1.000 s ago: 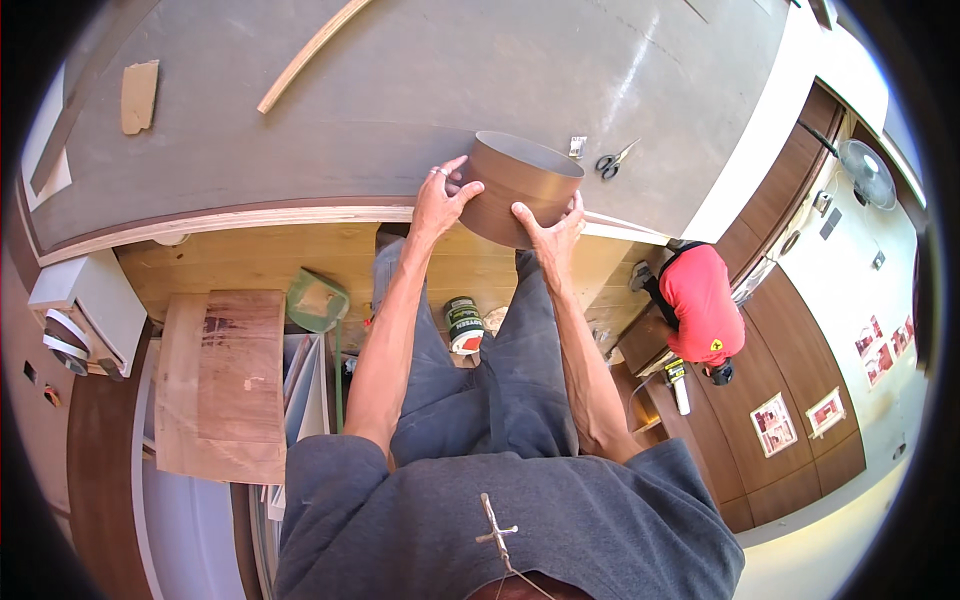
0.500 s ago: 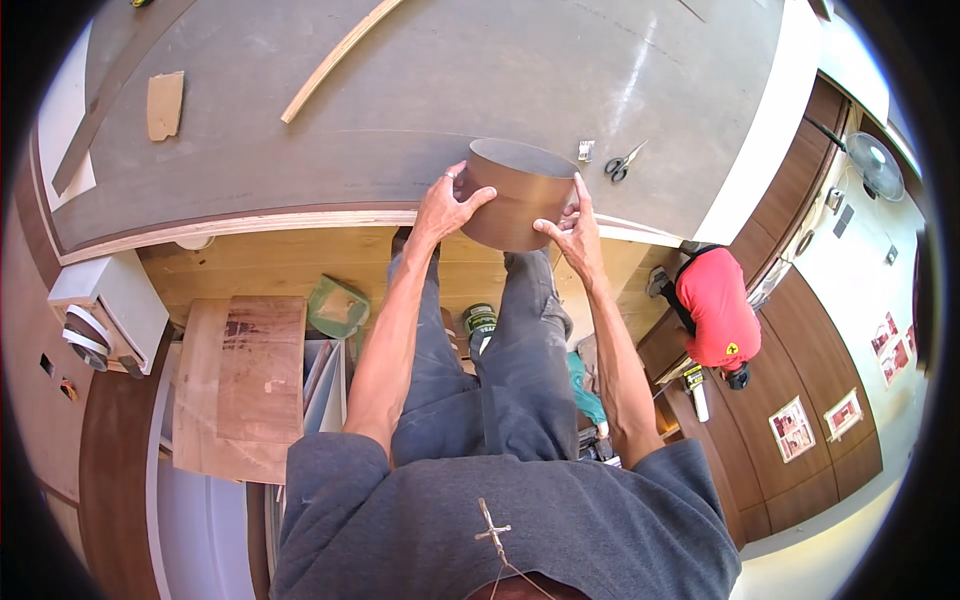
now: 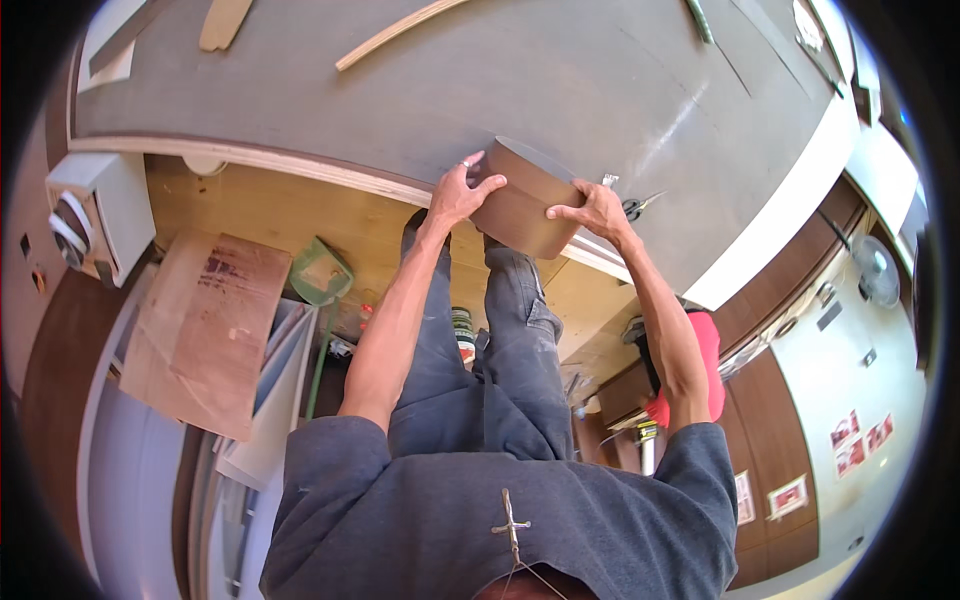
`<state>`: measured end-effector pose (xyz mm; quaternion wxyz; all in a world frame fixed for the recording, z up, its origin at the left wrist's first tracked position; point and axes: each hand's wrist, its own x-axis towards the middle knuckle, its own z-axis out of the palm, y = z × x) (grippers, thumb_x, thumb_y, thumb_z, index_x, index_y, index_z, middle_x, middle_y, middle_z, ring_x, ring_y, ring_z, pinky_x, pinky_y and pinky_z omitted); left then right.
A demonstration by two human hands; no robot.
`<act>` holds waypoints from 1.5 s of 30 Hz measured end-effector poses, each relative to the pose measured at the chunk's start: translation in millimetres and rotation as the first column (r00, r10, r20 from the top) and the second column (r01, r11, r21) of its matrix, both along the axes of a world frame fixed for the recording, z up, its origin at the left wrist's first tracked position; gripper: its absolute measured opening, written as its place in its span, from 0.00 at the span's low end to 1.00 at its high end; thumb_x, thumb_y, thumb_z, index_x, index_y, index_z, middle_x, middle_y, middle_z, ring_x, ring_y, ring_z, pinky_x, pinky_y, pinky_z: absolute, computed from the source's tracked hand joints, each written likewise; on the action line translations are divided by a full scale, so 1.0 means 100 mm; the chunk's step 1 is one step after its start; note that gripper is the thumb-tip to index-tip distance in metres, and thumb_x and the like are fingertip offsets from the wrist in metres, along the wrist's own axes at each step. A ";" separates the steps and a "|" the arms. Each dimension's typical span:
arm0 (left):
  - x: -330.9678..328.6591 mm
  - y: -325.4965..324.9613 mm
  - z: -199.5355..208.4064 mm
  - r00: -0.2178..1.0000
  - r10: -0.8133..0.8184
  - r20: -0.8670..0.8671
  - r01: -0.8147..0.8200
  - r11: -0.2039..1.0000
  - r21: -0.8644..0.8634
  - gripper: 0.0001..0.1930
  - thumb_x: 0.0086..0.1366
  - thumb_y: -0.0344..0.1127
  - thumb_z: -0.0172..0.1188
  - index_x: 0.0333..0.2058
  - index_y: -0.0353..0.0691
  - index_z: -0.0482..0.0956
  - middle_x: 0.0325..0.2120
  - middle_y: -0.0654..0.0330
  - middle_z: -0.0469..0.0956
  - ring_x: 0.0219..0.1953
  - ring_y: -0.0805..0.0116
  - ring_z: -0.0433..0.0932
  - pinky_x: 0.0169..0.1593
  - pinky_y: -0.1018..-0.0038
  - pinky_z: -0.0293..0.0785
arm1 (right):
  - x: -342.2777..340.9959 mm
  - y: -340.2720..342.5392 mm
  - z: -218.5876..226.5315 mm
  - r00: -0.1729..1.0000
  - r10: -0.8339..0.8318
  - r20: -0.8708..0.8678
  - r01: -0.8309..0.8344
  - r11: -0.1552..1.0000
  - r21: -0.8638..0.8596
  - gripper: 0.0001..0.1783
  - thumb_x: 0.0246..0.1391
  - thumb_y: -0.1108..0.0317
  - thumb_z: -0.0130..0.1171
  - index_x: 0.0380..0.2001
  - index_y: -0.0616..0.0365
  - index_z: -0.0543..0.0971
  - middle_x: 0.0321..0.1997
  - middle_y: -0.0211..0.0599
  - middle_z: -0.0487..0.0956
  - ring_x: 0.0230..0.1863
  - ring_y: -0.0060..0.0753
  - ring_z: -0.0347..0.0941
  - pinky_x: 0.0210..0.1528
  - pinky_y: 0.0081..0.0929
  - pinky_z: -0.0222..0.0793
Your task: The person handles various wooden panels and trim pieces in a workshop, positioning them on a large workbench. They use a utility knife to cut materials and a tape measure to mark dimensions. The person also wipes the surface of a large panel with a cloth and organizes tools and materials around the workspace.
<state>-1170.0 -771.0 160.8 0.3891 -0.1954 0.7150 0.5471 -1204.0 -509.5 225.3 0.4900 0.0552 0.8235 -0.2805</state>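
Note:
Between my hands is a brown band of thin sheet (image 3: 527, 207), bent into a curve like a wide ring, held at the near edge of the large grey worktable (image 3: 400, 125). My left hand (image 3: 460, 195) grips its left side, thumb on the outer face and fingers behind. On the right side my right hand (image 3: 594, 211) holds it the same way, thumb laid across the front. The band is tilted, its upper rim leaning over the tabletop. Just beyond my right hand lie black-handled scissors (image 3: 634, 208) and a small white item (image 3: 610, 180).
On the tabletop lie a pale wooden strip (image 3: 395, 35), a tan flat piece (image 3: 226, 20) and a green rod-like object (image 3: 699, 20). Stacked boards (image 3: 225, 335) and a green long-handled dustpan (image 3: 322, 273) stand below at left. A person in red (image 3: 707, 360) is at right, partly behind my arm.
My view has turned, so the table and room appear rotated. Both hands still hold the brown band, which now tilts more, its right side lower. My right hand has come closer to the scissors.

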 end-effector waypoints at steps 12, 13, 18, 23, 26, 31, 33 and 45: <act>1.14 0.41 0.64 0.478 0.877 -0.037 -0.871 0.469 -0.144 0.30 0.57 0.40 0.64 0.52 0.28 0.63 0.51 0.47 0.65 0.52 0.58 0.67 0.54 0.64 0.66 | -0.49 -0.94 -0.08 0.975 0.221 0.007 -0.221 0.975 0.016 0.39 0.35 0.32 0.65 0.26 0.65 0.80 0.22 0.44 0.79 0.28 0.41 0.78 0.33 0.35 0.72; 1.25 0.58 0.69 0.509 0.859 -0.053 -0.861 0.508 -0.020 0.33 0.55 0.40 0.65 0.54 0.29 0.60 0.52 0.47 0.64 0.54 0.59 0.66 0.55 0.65 0.64 | -0.52 -1.00 -0.06 0.973 0.230 0.019 -0.230 0.973 0.022 0.39 0.35 0.32 0.65 0.26 0.66 0.80 0.22 0.45 0.79 0.27 0.41 0.78 0.33 0.35 0.72; 1.34 1.19 0.70 0.554 0.827 -0.100 -0.808 0.563 0.176 0.27 0.52 0.37 0.67 0.48 0.33 0.69 0.47 0.50 0.71 0.51 0.59 0.70 0.59 0.63 0.58 | -0.64 -1.24 0.03 0.975 0.219 0.035 -0.220 0.975 0.028 0.39 0.38 0.34 0.64 0.28 0.69 0.80 0.24 0.46 0.80 0.28 0.39 0.79 0.32 0.32 0.72; 1.25 1.22 0.64 0.591 0.719 -0.367 -0.789 0.611 -0.074 0.12 0.52 0.33 0.66 0.36 0.40 0.79 0.37 0.57 0.79 0.44 0.55 0.75 0.57 0.57 0.59 | -0.70 -1.50 -0.07 0.982 0.189 0.028 -0.189 0.982 -0.017 0.37 0.41 0.38 0.64 0.31 0.70 0.81 0.27 0.48 0.81 0.30 0.37 0.79 0.34 0.32 0.72; 1.23 1.12 0.53 0.527 0.636 -0.564 -0.805 0.587 -0.089 0.11 0.54 0.35 0.65 0.35 0.39 0.79 0.36 0.55 0.79 0.42 0.53 0.75 0.57 0.56 0.59 | -0.78 -1.67 -0.24 0.992 0.119 0.030 -0.118 0.992 -0.043 0.37 0.42 0.38 0.64 0.31 0.70 0.81 0.28 0.47 0.81 0.31 0.35 0.79 0.35 0.32 0.72; 1.21 1.12 0.48 0.454 0.668 -0.590 -0.860 0.501 -0.094 0.10 0.57 0.37 0.64 0.34 0.38 0.79 0.32 0.53 0.80 0.38 0.52 0.77 0.49 0.62 0.69 | -1.00 -1.87 -0.44 0.967 0.239 0.090 -0.237 0.971 -0.034 0.38 0.42 0.38 0.62 0.34 0.72 0.80 0.32 0.46 0.81 0.35 0.36 0.78 0.38 0.33 0.71; 1.17 1.18 0.49 0.325 0.835 -0.445 -0.929 0.369 0.014 0.10 0.58 0.37 0.63 0.35 0.38 0.78 0.31 0.52 0.79 0.38 0.52 0.77 0.46 0.64 0.70 | -1.08 -1.95 -0.51 0.943 0.322 0.085 -0.325 0.945 0.033 0.39 0.43 0.38 0.61 0.35 0.72 0.80 0.33 0.44 0.80 0.36 0.34 0.76 0.40 0.34 0.70; 1.01 0.99 0.63 0.243 0.838 -0.488 -0.948 0.312 0.063 0.13 0.58 0.35 0.60 0.35 0.32 0.69 0.31 0.44 0.71 0.36 0.44 0.70 0.40 0.59 0.67 | -1.23 -0.99 0.03 0.893 -0.224 0.390 0.410 0.763 -0.500 0.41 0.62 0.36 0.28 0.64 0.60 0.57 0.64 0.39 0.62 0.65 0.39 0.57 0.66 0.40 0.48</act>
